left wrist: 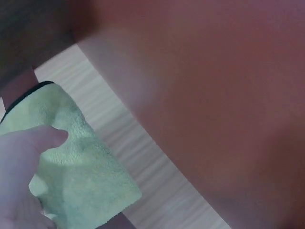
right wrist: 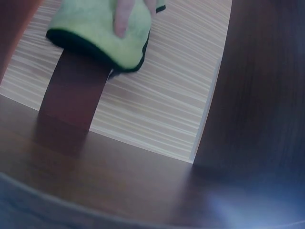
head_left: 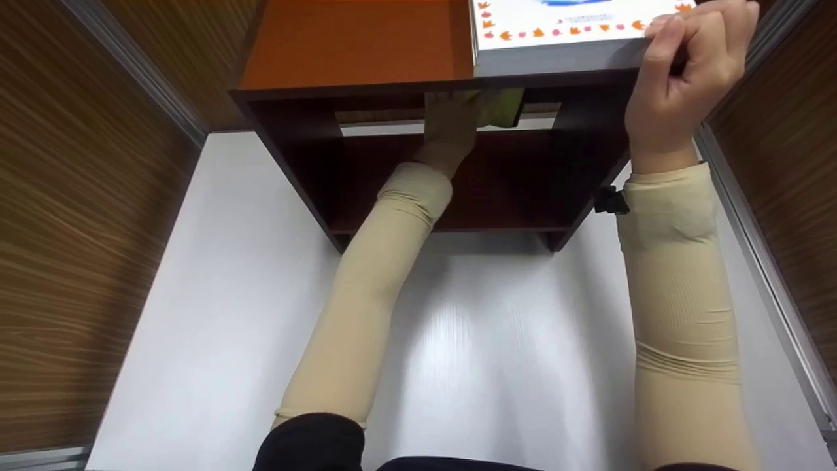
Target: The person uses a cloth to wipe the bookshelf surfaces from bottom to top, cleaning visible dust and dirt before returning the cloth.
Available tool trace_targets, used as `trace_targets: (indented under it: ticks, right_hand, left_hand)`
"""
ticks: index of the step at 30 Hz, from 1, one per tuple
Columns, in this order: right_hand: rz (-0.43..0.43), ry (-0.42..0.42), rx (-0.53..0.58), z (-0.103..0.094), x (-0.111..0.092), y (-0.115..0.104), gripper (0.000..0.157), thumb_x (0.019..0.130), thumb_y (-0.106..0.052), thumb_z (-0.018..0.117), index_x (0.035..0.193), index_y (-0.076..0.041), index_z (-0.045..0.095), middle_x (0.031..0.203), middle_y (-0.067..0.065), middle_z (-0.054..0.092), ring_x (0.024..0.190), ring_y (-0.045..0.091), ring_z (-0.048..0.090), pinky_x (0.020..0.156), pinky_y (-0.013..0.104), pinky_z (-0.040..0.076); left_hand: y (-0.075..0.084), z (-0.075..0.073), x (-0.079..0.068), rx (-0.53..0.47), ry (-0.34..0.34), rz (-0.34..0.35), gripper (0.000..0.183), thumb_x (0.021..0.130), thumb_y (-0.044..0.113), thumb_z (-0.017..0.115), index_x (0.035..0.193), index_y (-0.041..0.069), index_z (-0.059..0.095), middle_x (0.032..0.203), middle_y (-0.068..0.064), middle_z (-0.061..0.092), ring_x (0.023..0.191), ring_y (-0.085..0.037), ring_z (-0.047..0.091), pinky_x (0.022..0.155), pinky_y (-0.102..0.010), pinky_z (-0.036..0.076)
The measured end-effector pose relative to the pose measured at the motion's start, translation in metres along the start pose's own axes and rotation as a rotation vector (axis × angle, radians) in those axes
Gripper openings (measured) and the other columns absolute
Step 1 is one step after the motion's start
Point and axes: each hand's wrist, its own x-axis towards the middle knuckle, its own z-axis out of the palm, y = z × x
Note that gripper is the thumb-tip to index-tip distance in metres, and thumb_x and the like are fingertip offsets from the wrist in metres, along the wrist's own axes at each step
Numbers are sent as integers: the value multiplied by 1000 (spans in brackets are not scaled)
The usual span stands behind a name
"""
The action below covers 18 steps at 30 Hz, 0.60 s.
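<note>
Inside the open front of a dark red-brown shelf unit (head_left: 359,49), my left hand (head_left: 451,127) grips a yellow-green cloth (head_left: 502,108) with dark edging. In the left wrist view the thumb presses on the fluffy cloth (left wrist: 83,162). From the right wrist view, the cloth (right wrist: 97,28) lies folded over a red-brown rail (right wrist: 74,95), with a finger on its near side. Up on the unit's top, my right hand (head_left: 700,72) holds the front right corner of a thick book (head_left: 562,57), fingers curled and thumb on the corner. The right hand is hidden in its own wrist view.
Wood-patterned panels stand at the left (head_left: 98,216) and right (head_left: 785,163). The shelf unit's legs rest on a glossy white surface (head_left: 471,366). A lower shelf board (head_left: 510,176) spans the unit beneath the left hand.
</note>
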Motion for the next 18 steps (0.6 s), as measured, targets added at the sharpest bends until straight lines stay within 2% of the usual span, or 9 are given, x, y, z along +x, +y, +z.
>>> trace_targets:
  ticks: [4, 10, 18]
  right_hand:
    - [-3, 1, 6, -1, 1, 5, 20, 78, -3, 50, 66, 10, 58, 73, -20, 45, 83, 6, 45, 85, 26, 35]
    - [-9, 0, 8, -3, 3, 14, 21, 79, -4, 51, 66, 11, 57, 71, -20, 45, 85, 10, 47, 86, 27, 35]
    - [-22, 19, 12, -5, 6, 17, 20, 79, -1, 50, 64, 12, 55, 70, -20, 44, 82, 8, 46, 85, 26, 34]
  left_hand:
    - [-19, 6, -7, -45, 34, -2, 65, 99, 18, 35, 147, 42, -2, 153, -18, 8, 136, -41, 13, 108, -53, 13]
    - [-50, 18, -15, -207, 131, -11, 67, 97, 10, 39, 146, 47, 11, 152, -12, 19, 136, -41, 16, 108, -54, 13]
    - [-82, 21, -29, -340, 173, -11, 76, 88, 13, 53, 145, 48, 16, 153, -2, 19, 137, -38, 10, 109, -52, 10]
